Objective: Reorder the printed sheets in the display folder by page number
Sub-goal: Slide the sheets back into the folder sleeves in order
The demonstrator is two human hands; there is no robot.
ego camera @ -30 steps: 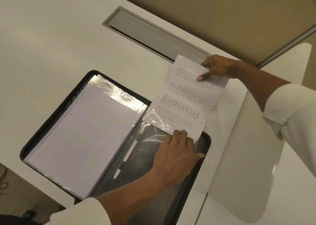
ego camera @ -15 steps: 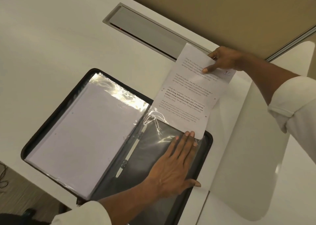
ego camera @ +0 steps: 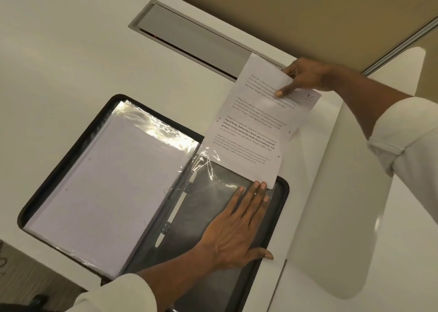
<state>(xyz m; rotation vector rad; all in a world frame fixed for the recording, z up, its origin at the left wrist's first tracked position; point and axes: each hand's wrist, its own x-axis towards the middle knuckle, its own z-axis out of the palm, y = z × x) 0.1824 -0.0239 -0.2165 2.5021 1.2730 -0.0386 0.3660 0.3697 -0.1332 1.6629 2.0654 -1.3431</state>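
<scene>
White printed sheet [ego camera: 258,122] is jutting past the open display folder's [ego camera: 70,152] far edge, its top pinched by the right hand [ego camera: 305,77]. The left hand [ego camera: 237,226] is pressing flat, fingers straight, on the clear sleeve [ego camera: 213,186]. Bare table [ego camera: 71,50] is lying beyond.

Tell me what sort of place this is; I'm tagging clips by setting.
Probably an office: a white desk with a recessed cable hatch, a tan partition behind it, and an open display folder.
</scene>
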